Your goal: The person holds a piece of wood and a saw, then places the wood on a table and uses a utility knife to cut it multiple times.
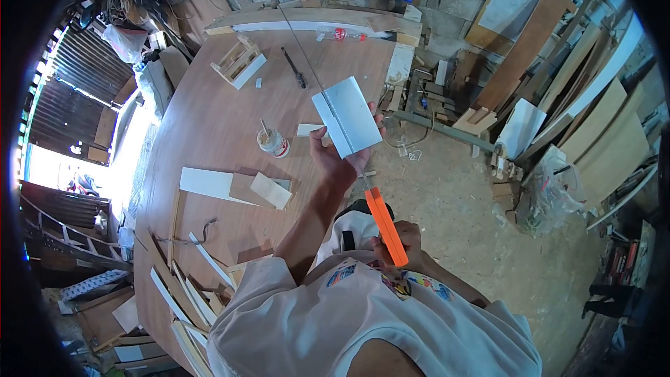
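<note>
My left hand [335,160] grips a white rectangular board [352,122] from below, its fingers wrapped round the lower and right edges. My right hand [406,239] is closed on the orange handle [386,227] of a saw, close to my body. The thin saw blade [296,38] is seen nearly edge-on and runs up and left from the handle, across the board's face. Whether its teeth touch the board cannot be made out. Left of the board, on the wooden table [202,119], stands an open jar [273,143] with a stick in it.
A small wooden frame [239,61] and a dark slim tool [294,68] lie farther back. White and tan offcuts [206,183] are on the table's near part. A plastic bottle [342,34] lies at the back edge. Boards [527,49] lean on the right wall.
</note>
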Available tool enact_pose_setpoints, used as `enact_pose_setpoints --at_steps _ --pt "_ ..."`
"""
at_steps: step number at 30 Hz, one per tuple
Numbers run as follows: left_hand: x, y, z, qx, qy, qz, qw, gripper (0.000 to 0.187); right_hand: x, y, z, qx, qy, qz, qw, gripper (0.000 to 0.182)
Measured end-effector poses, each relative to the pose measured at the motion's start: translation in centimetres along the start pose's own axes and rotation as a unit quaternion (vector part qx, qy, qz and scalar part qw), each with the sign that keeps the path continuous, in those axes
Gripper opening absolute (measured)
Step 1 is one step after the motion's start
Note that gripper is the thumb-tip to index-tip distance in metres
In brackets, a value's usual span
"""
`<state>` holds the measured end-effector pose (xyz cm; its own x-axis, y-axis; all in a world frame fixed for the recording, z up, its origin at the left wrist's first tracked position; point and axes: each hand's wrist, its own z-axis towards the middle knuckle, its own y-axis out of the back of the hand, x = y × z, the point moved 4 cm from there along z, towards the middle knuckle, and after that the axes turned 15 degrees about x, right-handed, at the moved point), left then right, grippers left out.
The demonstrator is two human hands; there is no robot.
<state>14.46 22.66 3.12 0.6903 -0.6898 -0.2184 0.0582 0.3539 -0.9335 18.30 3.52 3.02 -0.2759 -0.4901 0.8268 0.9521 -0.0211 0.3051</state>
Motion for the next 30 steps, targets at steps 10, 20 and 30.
enact_pose_setpoints --at_steps 10,20,30 --pt "0.3 0.6 0.7 0.022 -0.012 -0.044 0.999 0.079 0.1 0.3 0.5 -0.007 -0.012 0.001 1.0 0.006" --pt "0.2 0.8 1.0 0.028 -0.006 -0.052 0.998 0.079 -0.1 0.3 1.0 -0.024 -0.02 -0.011 0.999 0.017" --pt "0.3 0.9 1.1 0.006 -0.01 -0.043 0.999 0.079 0.1 0.4 1.4 -0.045 -0.012 -0.001 0.999 0.017"
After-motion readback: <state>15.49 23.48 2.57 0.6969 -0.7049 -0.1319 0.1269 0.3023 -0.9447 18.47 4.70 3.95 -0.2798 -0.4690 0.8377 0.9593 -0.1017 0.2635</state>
